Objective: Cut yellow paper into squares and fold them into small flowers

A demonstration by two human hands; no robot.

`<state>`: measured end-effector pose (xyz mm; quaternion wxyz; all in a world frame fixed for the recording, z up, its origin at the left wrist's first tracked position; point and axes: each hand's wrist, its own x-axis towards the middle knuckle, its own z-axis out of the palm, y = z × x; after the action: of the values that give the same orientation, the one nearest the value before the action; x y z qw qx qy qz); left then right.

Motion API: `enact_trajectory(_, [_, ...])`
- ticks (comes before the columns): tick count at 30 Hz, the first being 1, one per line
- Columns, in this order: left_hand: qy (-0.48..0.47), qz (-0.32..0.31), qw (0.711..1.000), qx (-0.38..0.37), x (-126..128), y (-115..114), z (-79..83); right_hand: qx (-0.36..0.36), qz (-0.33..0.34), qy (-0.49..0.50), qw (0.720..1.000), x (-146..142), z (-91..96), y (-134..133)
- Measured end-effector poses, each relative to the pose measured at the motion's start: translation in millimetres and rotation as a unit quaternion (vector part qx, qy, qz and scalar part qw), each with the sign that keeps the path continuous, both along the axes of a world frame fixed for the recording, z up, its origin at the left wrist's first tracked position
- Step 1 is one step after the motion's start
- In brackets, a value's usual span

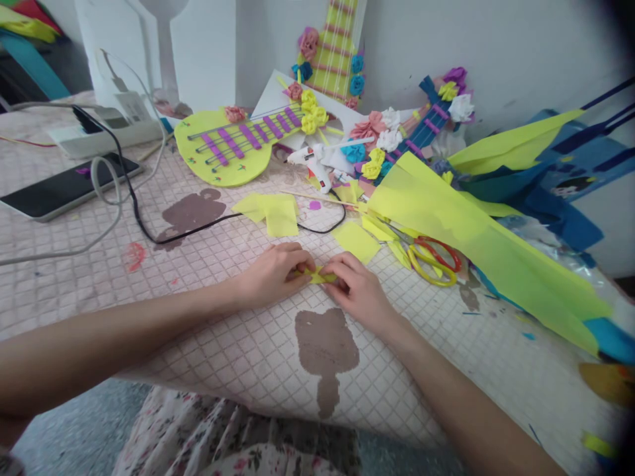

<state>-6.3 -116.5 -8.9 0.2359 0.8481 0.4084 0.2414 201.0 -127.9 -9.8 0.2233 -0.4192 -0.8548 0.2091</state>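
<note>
A small piece of yellow crepe paper [317,276] is pinched between my two hands, close above the quilted table cover. My left hand [279,274] grips its left end with the fingers bent and closed. On the other end, my right hand [354,287] holds it between thumb and fingers. Just beyond my hands lie cut yellow paper pieces [282,215] and another yellow square [356,242]. Scissors with red and yellow handles [432,261] rest to the right. A white glue gun [313,165] lies further back.
Decorated paper guitars [228,149] lean at the back, covered in paper flowers. A long yellow paper sheet [476,244] spreads across the right. At the left are a phone [69,185], a power strip [104,135] and looping cables [131,192].
</note>
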Motion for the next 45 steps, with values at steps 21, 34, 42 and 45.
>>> enact_trajectory(21, [0.026, 0.000, 1.000, 0.012, 1.2, -5.2, 1.0, 0.019, -0.002, 0.023, 1.000, -2.3, 0.0, 1.8])
enact_trajectory(34, [-0.033, 0.016, 0.999, 0.013, 6.0, -1.9, 3.1, -0.010, -0.021, 0.032, 0.999, -3.6, 2.6, 5.8])
enact_trajectory(42, [-0.005, 0.015, 1.000, 0.008, 7.1, 4.4, 1.4, -0.013, -0.052, 0.020, 0.998, -6.3, 4.0, 7.5])
enact_trajectory(45, [0.004, 0.019, 1.000, 0.008, 7.8, 4.7, 1.4, -0.009, -0.053, 0.013, 0.998, -7.2, 3.6, 9.6])
